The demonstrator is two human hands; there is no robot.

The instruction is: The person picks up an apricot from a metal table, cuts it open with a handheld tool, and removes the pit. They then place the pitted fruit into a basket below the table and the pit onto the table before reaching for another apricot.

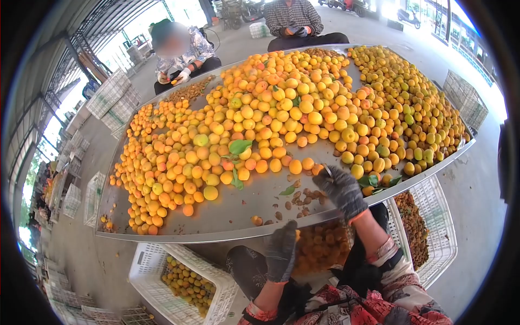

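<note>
My left hand [281, 252], in a dark grey work glove, is closed just below the near edge of the metal table [244, 219]. A bit of orange apricot [297, 234] peeks out by its fingertips. Over the table's near right part reaches my right hand [341, 190], in a matching glove with an orange cuff. Its fingers are bent around a thin, pale sliver-like thing [327, 170] whose kind I cannot make out. Right at those fingertips lies an apricot [317, 169]. Loose apricot stones [309, 196] are scattered on the metal beside this hand.
A large heap of apricots [281, 103] spreads over the table, with leaves [239, 147] among them. Below stand a white crate of apricots [143, 265], a crate of brownish pieces [441, 238] and a bin of orange fruit [322, 246]. Two people [181, 51] sit across the table.
</note>
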